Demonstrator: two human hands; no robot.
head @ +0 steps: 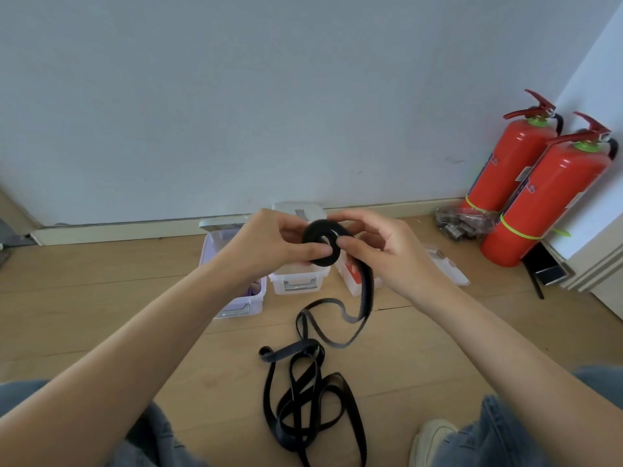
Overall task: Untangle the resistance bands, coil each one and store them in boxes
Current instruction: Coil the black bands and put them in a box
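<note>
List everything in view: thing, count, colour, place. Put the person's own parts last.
coil: 1, black, held up between both hands
loose band: black, hangs from the coil to a tangle on the floor; count of bands unclear
boxes: 3, clear, open, on the floor by the wall; left one holds something purple, right one something red
lid: 1, clear, on the floor right of the boxes
extinguishers: 2, red, in the right corner
bag: 1, clear with dark contents, beside the extinguishers
floor: wood
wall: pale
left hand: pinches the coil
right hand: pinches the coil
jeans: blue, bottom edge
shoe: 1, pale, bottom right
</note>
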